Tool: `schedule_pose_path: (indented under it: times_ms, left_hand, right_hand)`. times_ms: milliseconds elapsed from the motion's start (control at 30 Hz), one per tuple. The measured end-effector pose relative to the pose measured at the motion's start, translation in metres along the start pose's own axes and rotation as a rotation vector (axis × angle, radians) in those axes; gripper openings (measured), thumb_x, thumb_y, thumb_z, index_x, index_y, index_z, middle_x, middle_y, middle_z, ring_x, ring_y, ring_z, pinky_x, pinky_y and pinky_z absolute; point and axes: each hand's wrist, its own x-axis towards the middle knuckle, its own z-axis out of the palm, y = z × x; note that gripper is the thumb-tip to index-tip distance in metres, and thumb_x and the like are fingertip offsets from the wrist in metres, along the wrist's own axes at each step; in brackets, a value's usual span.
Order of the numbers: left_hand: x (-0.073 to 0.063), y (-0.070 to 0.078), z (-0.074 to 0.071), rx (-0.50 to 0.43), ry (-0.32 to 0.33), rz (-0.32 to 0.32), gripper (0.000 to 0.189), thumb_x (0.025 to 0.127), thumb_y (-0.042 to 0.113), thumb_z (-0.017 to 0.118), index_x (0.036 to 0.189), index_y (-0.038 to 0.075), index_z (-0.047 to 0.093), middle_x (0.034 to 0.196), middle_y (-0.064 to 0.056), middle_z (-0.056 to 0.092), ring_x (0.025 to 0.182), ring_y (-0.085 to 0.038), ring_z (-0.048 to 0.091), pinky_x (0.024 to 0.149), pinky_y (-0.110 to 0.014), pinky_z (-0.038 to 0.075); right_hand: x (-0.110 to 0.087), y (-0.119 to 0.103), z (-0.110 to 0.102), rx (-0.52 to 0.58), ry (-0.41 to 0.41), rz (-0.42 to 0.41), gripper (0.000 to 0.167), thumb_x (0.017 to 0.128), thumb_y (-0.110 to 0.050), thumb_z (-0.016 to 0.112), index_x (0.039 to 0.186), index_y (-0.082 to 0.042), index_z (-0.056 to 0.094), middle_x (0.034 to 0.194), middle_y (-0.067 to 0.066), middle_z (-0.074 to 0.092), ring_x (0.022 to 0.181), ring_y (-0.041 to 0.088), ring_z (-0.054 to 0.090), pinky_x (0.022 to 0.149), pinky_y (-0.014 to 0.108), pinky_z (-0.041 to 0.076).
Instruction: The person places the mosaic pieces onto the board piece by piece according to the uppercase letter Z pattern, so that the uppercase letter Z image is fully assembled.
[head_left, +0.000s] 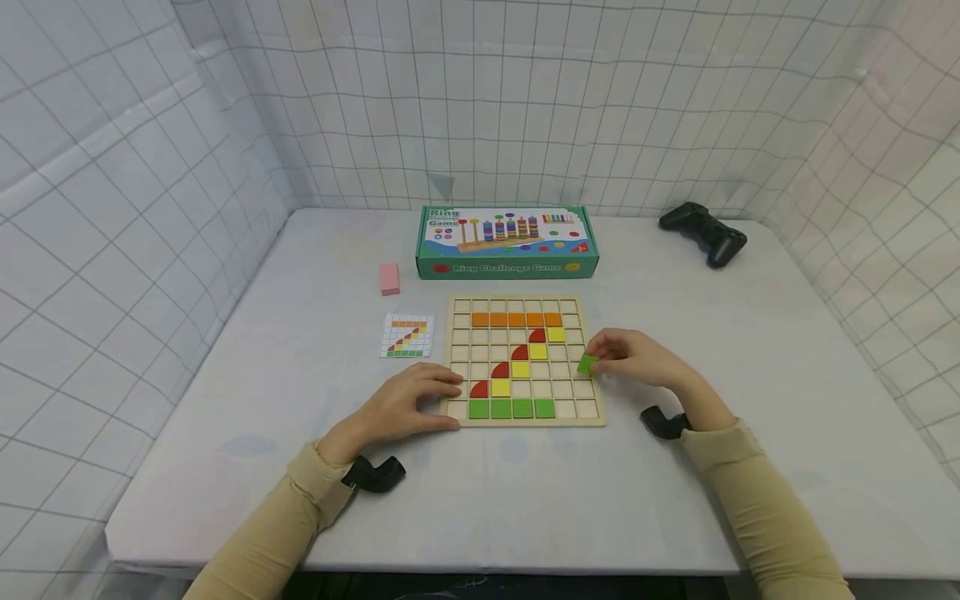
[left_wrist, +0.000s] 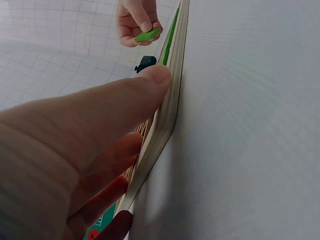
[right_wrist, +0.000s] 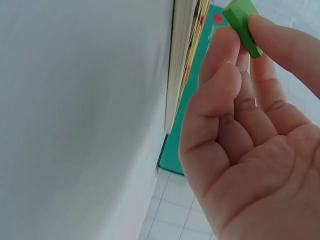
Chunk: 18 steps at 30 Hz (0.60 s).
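A wooden grid board (head_left: 560,422) lies flat, bearing rows of orange and green square tiles and a diagonal of red quarter-round and yellow square tiles. At its near left corner, my left hand (head_left: 402,402) rests its thumb along the near edge and its fingers on the left side; the thumb (left_wrist: 159,75) lies close up in the left wrist view. Above the board's right side, my right hand (head_left: 637,357) pinches a green square tile (head_left: 587,364) between thumb and fingertips. The right wrist view shows this green tile (right_wrist: 243,25) tilted.
Left of the board lies a small pattern card (head_left: 386,342), with a pink block (head_left: 389,279) beyond it. A green Ring Challenge Game box (head_left: 507,268) stands behind the board. A black game controller (head_left: 703,233) lies at the back right. Grid-patterned cloth walls surround the table.
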Motion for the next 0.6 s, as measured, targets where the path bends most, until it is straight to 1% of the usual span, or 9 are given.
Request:
schedule_pose_path:
  times_ms: [200,300,400,600]
  left_hand:
    - [0.0,-0.002,0.0,0.001,-0.004,-0.007,0.044,0.076,0.035,0.078,0.11,0.007,0.07,0.123,-0.001,0.059,0.118,-0.018,0.049,0.102,-0.034,0.038]
    - [0.0,-0.002,0.0,0.002,-0.001,-0.006,0.044,0.076,0.035,0.078,0.11,0.007,0.07,0.123,-0.001,0.059,0.118,-0.019,0.049,0.102,-0.035,0.038]
    - [0.0,-0.002,0.0,0.0,-0.003,-0.015,0.044,0.076,0.034,0.078,0.11,0.007,0.07,0.123,-0.001,0.059,0.119,-0.018,0.049,0.103,-0.034,0.038]
    - [0.0,-0.002,0.0,-0.003,-0.012,-0.025,0.045,0.076,0.034,0.078,0.11,0.007,0.07,0.124,-0.001,0.059,0.119,-0.018,0.048,0.103,-0.035,0.038]
  right_hand:
    - [0.001,-0.01,0.012,0.031,-0.04,-0.019,0.017,0.087,-0.011,0.067,0.101,-0.004,0.06,0.091,0.006,0.062,0.084,0.021,0.056,0.074,0.026,0.048]
    - [0.001,-0.015,0.017,0.028,-0.06,-0.034,0.017,0.088,-0.01,0.066,0.102,-0.004,0.06,0.092,0.005,0.063,0.086,0.021,0.056,0.075,0.027,0.048]
    - [0.001,-0.018,0.022,0.026,-0.082,-0.033,0.016,0.087,-0.01,0.066,0.102,-0.006,0.061,0.093,0.004,0.062,0.086,0.021,0.056,0.077,0.029,0.048]
    - [0.001,-0.02,0.029,-0.003,-0.116,-0.017,0.016,0.085,-0.013,0.069,0.098,-0.006,0.063,0.083,0.002,0.061,0.077,0.02,0.054,0.07,0.028,0.048]
